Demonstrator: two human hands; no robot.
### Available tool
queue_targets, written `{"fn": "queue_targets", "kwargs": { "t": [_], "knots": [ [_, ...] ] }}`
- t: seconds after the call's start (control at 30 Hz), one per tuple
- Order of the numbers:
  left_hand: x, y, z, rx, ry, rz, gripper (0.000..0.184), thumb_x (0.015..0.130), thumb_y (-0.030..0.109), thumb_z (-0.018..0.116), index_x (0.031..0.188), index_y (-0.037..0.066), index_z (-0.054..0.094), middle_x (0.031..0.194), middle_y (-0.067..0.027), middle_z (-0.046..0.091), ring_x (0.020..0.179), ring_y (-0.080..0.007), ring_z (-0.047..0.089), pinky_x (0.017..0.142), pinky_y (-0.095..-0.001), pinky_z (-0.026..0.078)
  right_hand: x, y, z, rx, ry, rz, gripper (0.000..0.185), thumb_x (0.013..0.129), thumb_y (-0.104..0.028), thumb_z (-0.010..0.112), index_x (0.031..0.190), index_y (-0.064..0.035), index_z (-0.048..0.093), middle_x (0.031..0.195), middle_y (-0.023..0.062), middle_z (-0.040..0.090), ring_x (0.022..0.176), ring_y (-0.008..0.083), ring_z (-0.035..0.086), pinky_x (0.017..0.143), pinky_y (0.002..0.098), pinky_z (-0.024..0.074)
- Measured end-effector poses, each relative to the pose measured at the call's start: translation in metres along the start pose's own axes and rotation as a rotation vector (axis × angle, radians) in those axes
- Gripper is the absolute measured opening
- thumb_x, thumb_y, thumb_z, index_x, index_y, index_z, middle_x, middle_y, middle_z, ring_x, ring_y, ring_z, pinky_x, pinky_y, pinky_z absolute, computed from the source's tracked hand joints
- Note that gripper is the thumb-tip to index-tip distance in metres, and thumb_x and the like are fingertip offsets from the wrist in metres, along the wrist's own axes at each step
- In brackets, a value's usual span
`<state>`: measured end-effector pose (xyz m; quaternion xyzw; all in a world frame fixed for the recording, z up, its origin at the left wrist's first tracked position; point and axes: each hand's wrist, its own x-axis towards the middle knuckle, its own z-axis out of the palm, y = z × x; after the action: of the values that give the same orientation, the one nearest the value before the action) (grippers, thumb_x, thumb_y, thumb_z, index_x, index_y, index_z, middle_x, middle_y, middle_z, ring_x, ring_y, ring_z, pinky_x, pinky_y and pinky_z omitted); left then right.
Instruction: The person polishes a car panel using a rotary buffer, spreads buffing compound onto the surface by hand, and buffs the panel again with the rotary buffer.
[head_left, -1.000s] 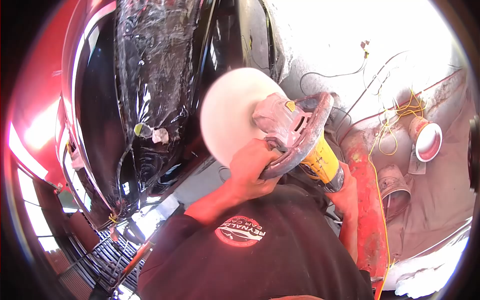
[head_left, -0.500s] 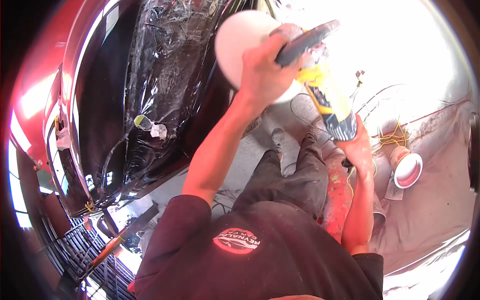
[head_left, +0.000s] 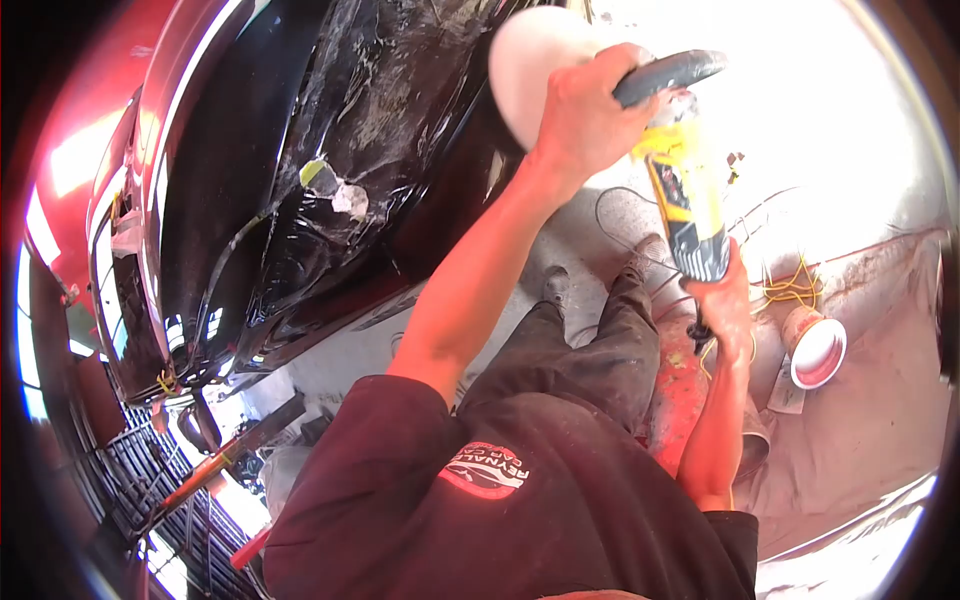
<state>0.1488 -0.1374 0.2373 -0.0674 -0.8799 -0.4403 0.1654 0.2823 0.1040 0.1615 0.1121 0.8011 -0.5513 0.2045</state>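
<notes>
Gripping w/ both hands — L hand [head_left: 590,118] closed around the black loop handle [head_left: 668,79], R hand [head_left: 724,298] holding the rear end of the yellow-and-black polisher [head_left: 688,190], its fingers mostly hidden. Polisher is held out in front of the torso, betw. the two hands. Long axis of its body runs from R hand fwd & a bit to the left; head end is up by L hand, rear end at R hand. Handle sits crosswise at the head end, poking out to the right of L fist. White pad [head_left: 524,70] is left of & just beyond L hand, partly covered by it — can't tell if it touches the black car body [head_left: 235,190], which lies left of L hand. Right of R hand, well apart: white-rimmed bucket [head_left: 818,353]. Nearer R hand, same side: tangle of yellow cord [head_left: 793,292].
</notes>
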Motion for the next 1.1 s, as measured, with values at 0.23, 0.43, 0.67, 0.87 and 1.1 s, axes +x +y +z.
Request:
{"fn": "queue_targets", "kwargs": {
  "t": [0.23, 0.43, 0.67, 0.87, 1.1],
  "knots": [
    [-0.127, 0.040, -0.093, -0.037, -0.112, 0.073, 0.025, 0.076, 0.007, 0.085, 0.087, 0.003, 0.064, 0.072, -0.0142, 0.064, 0.064, -0.0302, 0.066, 0.058, -0.0373, 0.050, -0.161, 0.014, 0.058, -0.012, 0.055, 0.097, 0.066, 0.066, -0.004, 0.077, 0.130, -0.0020, 0.058, 0.102, 0.0216, 0.074, 0.099, 0.0317, 0.075, 0.085, 0.0390, 0.0561],
    [-0.214, 0.058, -0.166, -0.057, -0.194, 0.115, 0.025, 0.075, 0.004, 0.088, 0.090, 0.001, 0.068, 0.079, -0.0118, 0.071, 0.065, -0.0228, 0.068, 0.060, -0.0330, 0.051, -0.266, 0.008, 0.098, -0.056, 0.075, 0.148, 0.071, 0.066, -0.007, 0.081, 0.133, -0.0051, 0.057, 0.107, 0.0233, 0.074, 0.104, 0.0348, 0.075, 0.087, 0.0412, 0.0567],
    [-0.240, 0.071, -0.189, -0.062, -0.203, 0.083, 0.025, 0.075, 0.004, 0.088, 0.088, 0.000, 0.068, 0.077, -0.0124, 0.070, 0.064, -0.0237, 0.068, 0.059, -0.0329, 0.051, -0.296, 0.014, 0.111, -0.047, 0.089, 0.130, 0.075, 0.063, -0.005, 0.081, 0.134, -0.0054, 0.057, 0.108, 0.0225, 0.074, 0.108, 0.0370, 0.073, 0.091, 0.0433, 0.0553],
    [-0.175, 0.057, -0.145, -0.102, -0.133, 0.030, 0.026, 0.076, 0.005, 0.084, 0.094, 0.000, 0.066, 0.079, -0.0143, 0.067, 0.066, -0.0277, 0.068, 0.060, -0.0366, 0.051, -0.230, -0.007, 0.087, -0.089, 0.144, 0.082, 0.072, 0.063, -0.004, 0.078, 0.131, -0.0020, 0.057, 0.106, 0.0219, 0.073, 0.102, 0.0361, 0.073, 0.089, 0.0413, 0.0551],
    [-0.120, 0.042, -0.123, -0.269, -0.120, -0.013, 0.037, 0.083, 0.007, 0.084, 0.118, -0.001, 0.073, 0.099, -0.0110, 0.079, 0.087, -0.0101, 0.072, 0.077, -0.0279, 0.058, -0.180, -0.015, 0.079, -0.085, 0.160, 0.022, 0.062, 0.066, -0.005, 0.076, 0.126, 0.0000, 0.058, 0.105, 0.0197, 0.073, 0.098, 0.0322, 0.073, 0.086, 0.0403, 0.0545]
  ]
}}
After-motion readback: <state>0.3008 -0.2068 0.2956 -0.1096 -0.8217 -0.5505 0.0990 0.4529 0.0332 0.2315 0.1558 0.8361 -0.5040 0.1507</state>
